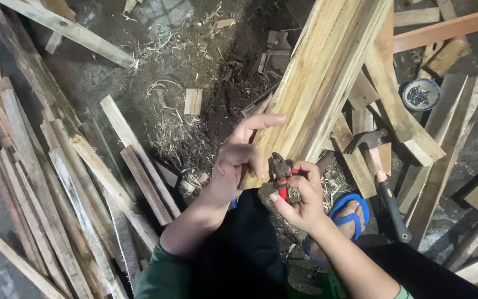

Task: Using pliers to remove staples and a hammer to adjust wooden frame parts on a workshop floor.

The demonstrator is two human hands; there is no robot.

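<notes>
My left hand (243, 156) grips the near end of a long pale wooden plank (321, 72) that slants up to the upper right, thumb stretched along its face. My right hand (301, 195) holds pliers with red handles (281, 173), their dark jaws pressed against the plank's near end right beside my left fingers. The plank's end rests above my dark-trousered knee (250, 243).
A claw hammer (383, 177) lies on boards at the right, next to my foot in a blue sandal (352, 213). A round tin of nails (420, 94) sits at the upper right. Loose planks (56, 182) pile at the left; shavings and offcuts litter the dirt floor.
</notes>
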